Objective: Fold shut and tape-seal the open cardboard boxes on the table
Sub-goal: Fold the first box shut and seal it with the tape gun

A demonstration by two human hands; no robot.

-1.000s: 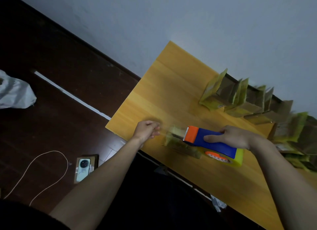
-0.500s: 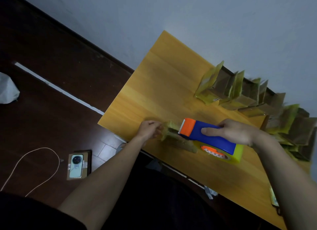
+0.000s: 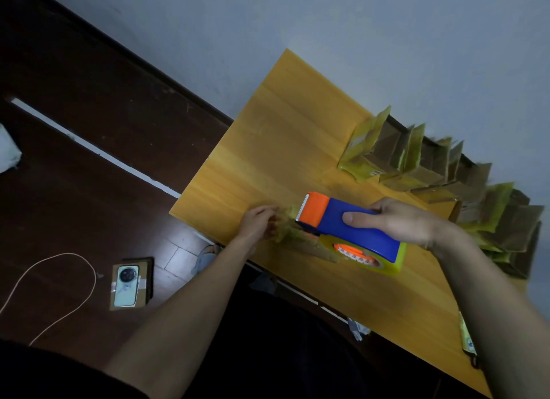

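My right hand [image 3: 395, 221] grips a blue and orange tape dispenser [image 3: 348, 229] with a yellow tape roll [image 3: 384, 263], held over a small flat cardboard box [image 3: 300, 242] on the wooden table [image 3: 282, 148]. The dispenser hides most of the box. My left hand [image 3: 257, 223] pinches the box's left end, where yellowish tape sticks out. A row of several open cardboard boxes [image 3: 440, 172] with yellow taped flaps stands along the table's far right edge.
A phone [image 3: 126, 285] lies on a cardboard piece on the dark floor to the left, beside a thin cable [image 3: 56, 282]. A white bag [image 3: 9, 151] sits at the far left. A pale wall backs the table.
My left hand has come in from the table's edge to the box's left end and now pinches it. The dispenser stays over the box. The camera view has shifted.
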